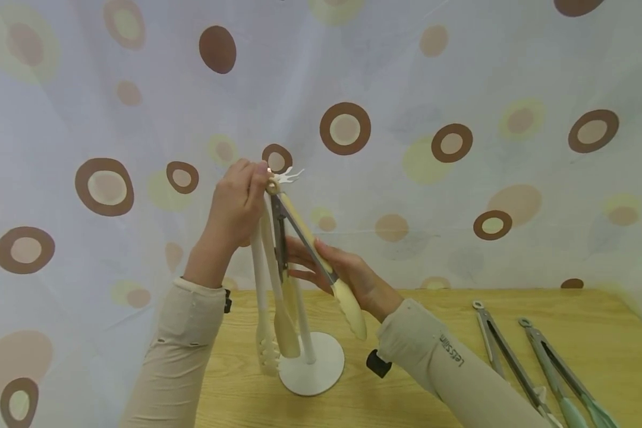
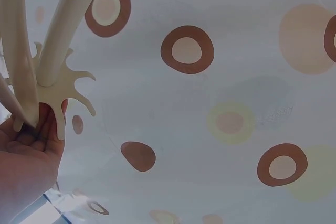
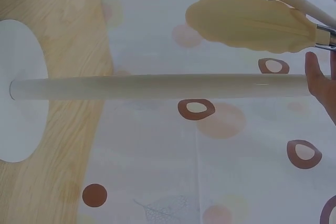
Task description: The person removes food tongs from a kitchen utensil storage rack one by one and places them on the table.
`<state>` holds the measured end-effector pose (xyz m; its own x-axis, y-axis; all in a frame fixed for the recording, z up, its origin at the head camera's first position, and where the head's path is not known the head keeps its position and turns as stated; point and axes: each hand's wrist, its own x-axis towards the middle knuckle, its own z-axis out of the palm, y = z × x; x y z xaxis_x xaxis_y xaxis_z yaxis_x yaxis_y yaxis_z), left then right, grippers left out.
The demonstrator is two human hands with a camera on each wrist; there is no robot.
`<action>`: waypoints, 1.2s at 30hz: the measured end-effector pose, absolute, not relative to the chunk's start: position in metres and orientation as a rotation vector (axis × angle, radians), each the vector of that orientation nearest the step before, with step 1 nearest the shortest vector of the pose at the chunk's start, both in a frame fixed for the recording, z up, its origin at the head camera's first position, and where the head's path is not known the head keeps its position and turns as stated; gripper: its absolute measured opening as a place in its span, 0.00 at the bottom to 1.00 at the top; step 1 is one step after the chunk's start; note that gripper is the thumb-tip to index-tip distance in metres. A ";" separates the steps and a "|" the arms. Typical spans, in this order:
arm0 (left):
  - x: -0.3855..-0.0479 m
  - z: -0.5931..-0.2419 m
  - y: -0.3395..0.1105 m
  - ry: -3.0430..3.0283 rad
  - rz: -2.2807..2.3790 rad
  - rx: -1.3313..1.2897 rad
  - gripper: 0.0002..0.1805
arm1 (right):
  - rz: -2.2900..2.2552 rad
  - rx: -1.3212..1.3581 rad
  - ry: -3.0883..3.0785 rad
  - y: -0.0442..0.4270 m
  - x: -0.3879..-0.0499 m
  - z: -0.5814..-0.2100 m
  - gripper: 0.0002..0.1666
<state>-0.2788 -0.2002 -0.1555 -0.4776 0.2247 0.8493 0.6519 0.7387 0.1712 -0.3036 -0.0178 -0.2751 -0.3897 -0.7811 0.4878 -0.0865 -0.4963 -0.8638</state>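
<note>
A white utensil stand (image 1: pixel 306 321) with a round base and a top of curved hooks (image 2: pixel 55 95) stands on the table. My left hand (image 1: pixel 237 199) grips its top among the hooks, the fingertips partly hidden. From there hang a pale slotted utensil (image 1: pixel 265 345) and a beige utensil with a flat end (image 1: pixel 286 333). My right hand (image 1: pixel 353 276) holds a pair of tongs (image 1: pixel 350 306) with pale yellow scalloped tips, its thumb on the outer arm. The tongs' arms are spread and their ring is up by the hooks. In the right wrist view one scalloped tip (image 3: pixel 247 23) shows beside the pole.
Two more pairs of tongs lie at the right of the wooden table (image 1: pixel 406 404): grey-handled tongs (image 1: pixel 508 351) and tongs with green tips (image 1: pixel 562 374). Behind the table hangs a white curtain (image 1: pixel 385 71) with brown and yellow dots.
</note>
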 end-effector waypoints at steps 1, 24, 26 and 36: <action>-0.279 -0.155 -0.200 -2.050 -0.609 -0.664 0.20 | -1.940 -1.350 1.195 -0.018 -0.304 -0.275 0.47; -0.278 -0.156 -0.201 -2.033 -0.585 -0.706 0.19 | -2.103 -1.214 1.143 0.008 -0.301 -0.282 0.30; -0.278 -0.156 -0.201 -2.032 -0.586 -0.707 0.19 | -2.129 -1.211 1.140 0.010 -0.301 -0.283 0.27; -0.280 -0.157 -0.200 -2.012 -0.567 -0.716 0.19 | -2.130 -1.294 1.273 0.025 -0.299 -0.286 0.34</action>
